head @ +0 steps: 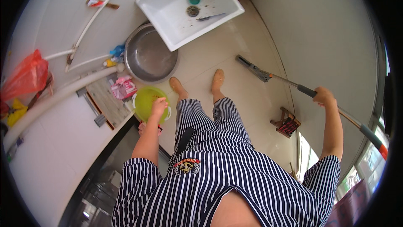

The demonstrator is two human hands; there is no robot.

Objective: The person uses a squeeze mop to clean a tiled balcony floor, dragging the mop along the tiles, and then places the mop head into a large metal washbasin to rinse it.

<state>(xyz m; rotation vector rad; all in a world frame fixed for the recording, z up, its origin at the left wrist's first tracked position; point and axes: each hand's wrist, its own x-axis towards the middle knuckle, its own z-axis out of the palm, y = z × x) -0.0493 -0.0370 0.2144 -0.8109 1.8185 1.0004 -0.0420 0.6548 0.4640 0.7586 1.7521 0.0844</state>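
Observation:
My right hand is closed around the long handle of a mop with dark grips and orange parts. Its flat grey head is at the floor, ahead and to the right of my feet. My left hand hangs over a lime-green plastic basin with white handles. The fingers are curled, and nothing shows in them. Small reddish marks or bits lie in the basin near the hand.
A white sink holds a green object, a brush-like tool and scraps. Beneath its edge is a large metal basin. A small folding stool stands near the right wall. At left are a pink packet, white pipes and a red plastic bag.

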